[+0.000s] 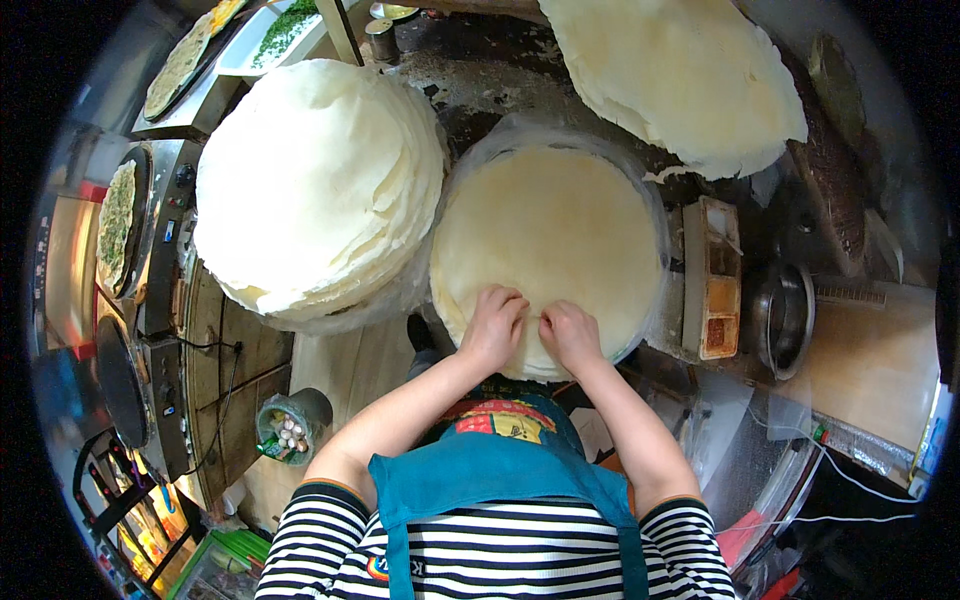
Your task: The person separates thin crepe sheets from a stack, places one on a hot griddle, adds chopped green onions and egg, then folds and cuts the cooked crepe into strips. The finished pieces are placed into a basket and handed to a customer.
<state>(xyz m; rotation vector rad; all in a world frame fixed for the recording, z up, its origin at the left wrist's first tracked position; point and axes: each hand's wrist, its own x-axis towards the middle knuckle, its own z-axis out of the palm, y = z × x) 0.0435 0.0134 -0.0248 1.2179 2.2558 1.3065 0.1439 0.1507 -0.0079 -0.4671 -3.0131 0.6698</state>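
A round stack of thin pale flatbread sheets lies before me on clear plastic wrap. At its near edge, my left hand and my right hand are close together, fingers curled and pinching the edge of the top sheet. A small gap separates the two hands. To the left stands a taller stack of paler round sheets with ragged, layered edges, also on plastic. At the upper right, another wide thin sheet lies over the far part of the worktop.
Round griddles stand on the left, one bare, one bearing a herb-flecked pancake. A white tray of chopped greens is upper left. Right are a compartmented seasoning box and a metal bowl. A lined waste bin stands below left.
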